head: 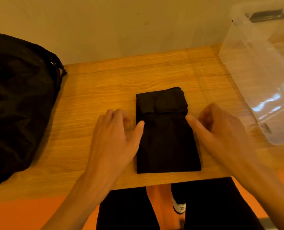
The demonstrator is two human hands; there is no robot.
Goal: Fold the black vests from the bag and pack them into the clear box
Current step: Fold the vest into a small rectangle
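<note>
The folded black vest [167, 143] lies at the middle of the frame on the wooden bench [104, 83], a narrow rectangle with its long axis running from the near edge straight away from the person and a thicker folded flap across its far end. It sits directly between the two hands. The left hand [114, 131] lies flat on its left with fingers spread and its thumb on the vest's left edge. The right hand [221, 128], blurred, is on its right with loosely curved fingers, holding nothing, its thumb at the right edge. Both are about equally near, so a fold along the long axis or a lift from both sides looks likely. The clear box [262, 63] stands at the upper right, nearer the right hand; the black bag [18, 97] slumps at the left.
</note>
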